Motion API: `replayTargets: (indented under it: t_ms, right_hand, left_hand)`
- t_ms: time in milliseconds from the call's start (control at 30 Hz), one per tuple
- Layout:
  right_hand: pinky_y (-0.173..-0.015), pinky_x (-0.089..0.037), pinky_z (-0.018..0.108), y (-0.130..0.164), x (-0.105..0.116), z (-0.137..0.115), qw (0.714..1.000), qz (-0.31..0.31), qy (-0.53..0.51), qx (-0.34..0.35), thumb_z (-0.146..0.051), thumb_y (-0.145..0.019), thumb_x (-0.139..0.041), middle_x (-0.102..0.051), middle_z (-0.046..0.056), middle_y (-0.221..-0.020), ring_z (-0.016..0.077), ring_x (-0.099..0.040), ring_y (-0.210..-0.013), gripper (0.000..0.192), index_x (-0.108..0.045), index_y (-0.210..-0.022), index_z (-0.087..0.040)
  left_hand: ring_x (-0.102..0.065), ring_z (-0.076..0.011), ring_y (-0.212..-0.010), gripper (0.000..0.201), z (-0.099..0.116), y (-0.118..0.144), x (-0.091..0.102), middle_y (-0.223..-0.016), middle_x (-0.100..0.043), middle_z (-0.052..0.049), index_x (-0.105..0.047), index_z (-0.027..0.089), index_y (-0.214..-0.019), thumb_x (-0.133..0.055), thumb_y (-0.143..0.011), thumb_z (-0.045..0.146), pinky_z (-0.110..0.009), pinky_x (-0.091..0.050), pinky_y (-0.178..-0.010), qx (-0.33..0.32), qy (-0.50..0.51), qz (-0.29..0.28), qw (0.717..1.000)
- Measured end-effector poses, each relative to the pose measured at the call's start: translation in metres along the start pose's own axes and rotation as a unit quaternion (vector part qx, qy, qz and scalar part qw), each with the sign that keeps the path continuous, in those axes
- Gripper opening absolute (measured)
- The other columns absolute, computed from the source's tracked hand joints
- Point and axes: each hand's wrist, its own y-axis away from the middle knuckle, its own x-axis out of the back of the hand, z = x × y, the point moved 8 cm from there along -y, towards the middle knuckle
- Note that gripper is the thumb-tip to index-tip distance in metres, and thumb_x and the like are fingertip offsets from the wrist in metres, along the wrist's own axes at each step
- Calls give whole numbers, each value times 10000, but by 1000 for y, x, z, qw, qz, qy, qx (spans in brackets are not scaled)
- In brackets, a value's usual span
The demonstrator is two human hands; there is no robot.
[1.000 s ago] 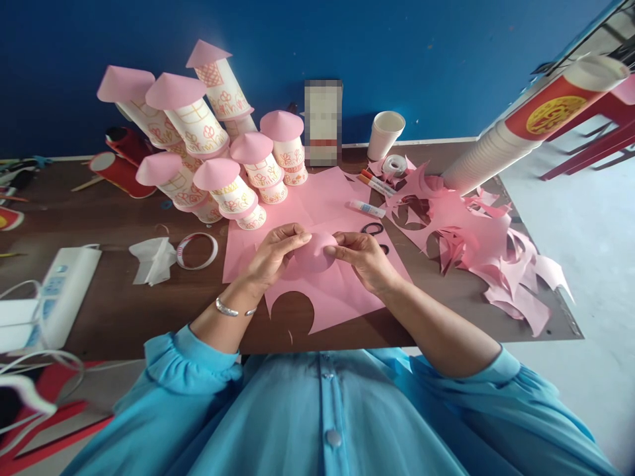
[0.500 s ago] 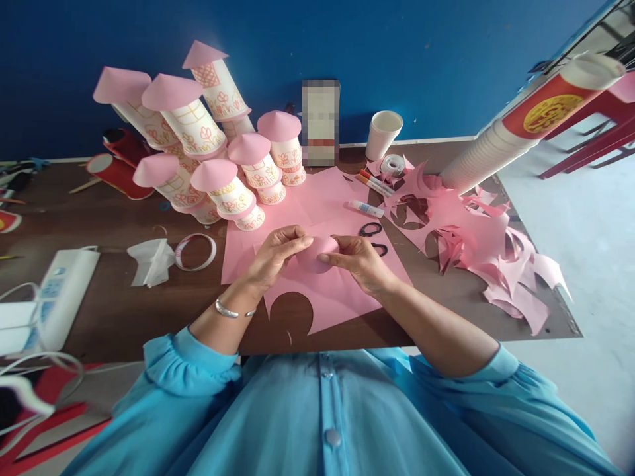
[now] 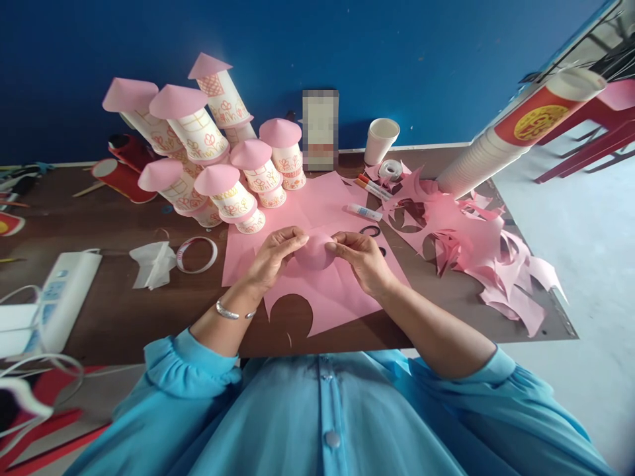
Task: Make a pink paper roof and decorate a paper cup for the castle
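A person in a light blue buttoned shirt sits at a dark brown bench against a blue wall, seen from above. Both hands meet over a large pink paper sheet with a round hole cut from its near edge. The left hand and the right hand pinch opposite edges of a small pink paper cone, held just above the sheet between the fingertips. Behind it stand paper-cup towers, white cups drawn with orange flowers and lattice patterns, each capped with a pink cone. To the right lie a glue stick, orange markers, a tape roll, black scissors partly hidden by the right hand, a white cup and a heap of pink paper scraps. A long sleeve of stacked cups leans in from the right. The overlapped seam of the cone could likely spring open if the pinch loosens, and squeezing too hard would probably crease or flatten it. The red band on the cup sleeve carries a yellow round emblem, too small to read; the drawings on the cups show no legible words.
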Motion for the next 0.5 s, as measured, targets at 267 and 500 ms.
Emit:
replayTargets:
  t_ms: [267,500]
  right_hand:
    - [-777,-519,315,-2,3,1,999,-14,25,31,-671,-858,-729,-652,21,-759,154,-595,-752,504,-716,-775,-174]
    - [-791,-579,340,-9,21,-24,933,49,319,157,-328,-952,-663,-765,70,-958,205,-710,-852,160,-742,-962,-188]
  left_hand:
    - [-565,-112,-642,218,-5,-3,2,-694,-661,8,-697,171,-697,-896,-674,257,-233,-414,-614,43,88,26,995]
    - [-511,-96,-622,205,-5,-7,12,-673,-605,34,-662,177,-674,-866,-660,199,-217,-416,-558,43,141,71,987]
